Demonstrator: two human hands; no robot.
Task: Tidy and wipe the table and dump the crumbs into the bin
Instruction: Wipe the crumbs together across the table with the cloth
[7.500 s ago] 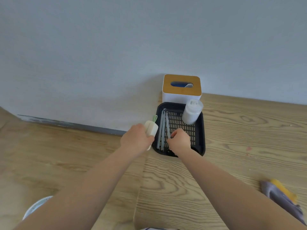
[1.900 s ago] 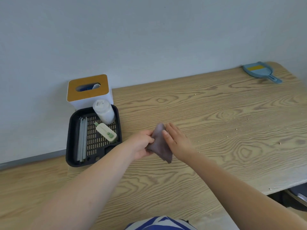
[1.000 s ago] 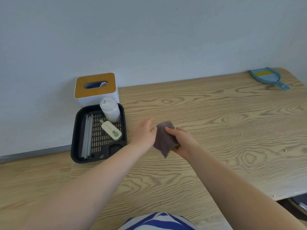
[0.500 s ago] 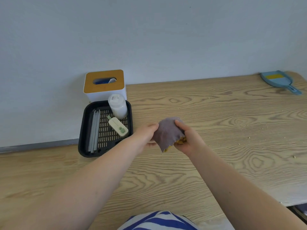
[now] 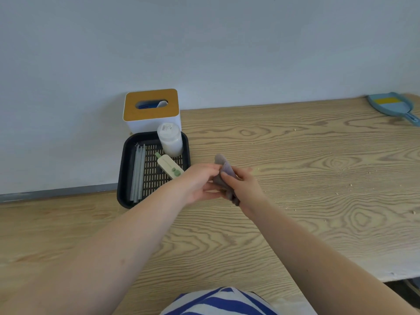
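I am holding the gray cloth (image 5: 223, 176) in the middle of the frame, pinching it with my left hand (image 5: 200, 185) and right hand (image 5: 242, 186) above the tabletop (image 5: 295, 201), getting ready to wipe up crumbs (image 5: 351, 185).

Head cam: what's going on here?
A person holds a grey cloth above the wooden table, gripped by both the left hand and the right hand. Wiping hasn't begun: crumbs lie scattered on the right part. The black tray by the wall holds straws, a white bottle and a small green-and-cream tool. A blue dustpan lies at the far right corner.
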